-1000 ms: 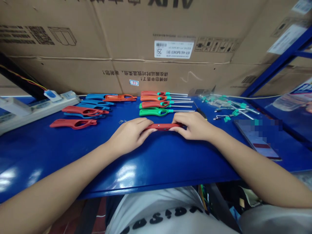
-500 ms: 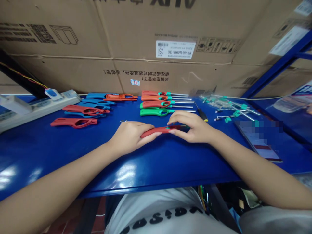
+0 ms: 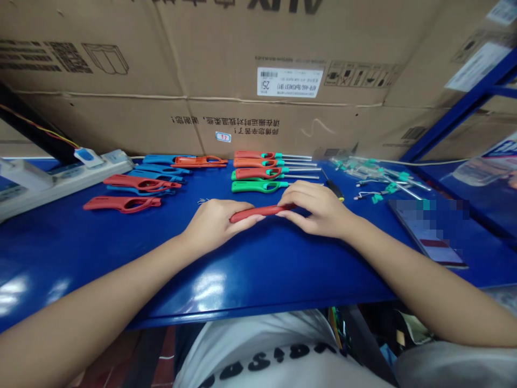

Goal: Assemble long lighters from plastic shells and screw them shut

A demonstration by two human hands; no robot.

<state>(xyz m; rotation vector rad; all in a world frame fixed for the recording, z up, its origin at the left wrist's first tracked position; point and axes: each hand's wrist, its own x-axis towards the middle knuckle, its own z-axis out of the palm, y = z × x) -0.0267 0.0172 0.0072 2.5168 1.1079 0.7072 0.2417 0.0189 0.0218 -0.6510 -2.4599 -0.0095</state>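
Both my hands hold a red utility lighter (image 3: 262,212) low over the blue table. My left hand (image 3: 216,222) pinches its left end between thumb and fingers. My right hand (image 3: 319,211) grips the other end, its fingers covering that part. Just beyond lie lighters with metal tubes: a green lighter (image 3: 258,186) nearest, with several red, orange and green ones behind it. Left of these, a red lighter casing (image 3: 121,203) lies in front of more red, blue and orange casings (image 3: 202,161). A few small metal pieces (image 3: 204,201) sit behind my left hand.
A heap of teal trigger parts with metal tubes (image 3: 383,172) lies at the back right, near a screwdriver (image 3: 334,189). A phone (image 3: 428,237) rests at the right. At the left is a power strip (image 3: 68,180). A large cardboard box (image 3: 141,118) stands behind the table (image 3: 258,275).
The held lighter has turned in my hands, and the teal part seen on it before is now out of sight. Both hands have moved only slightly.
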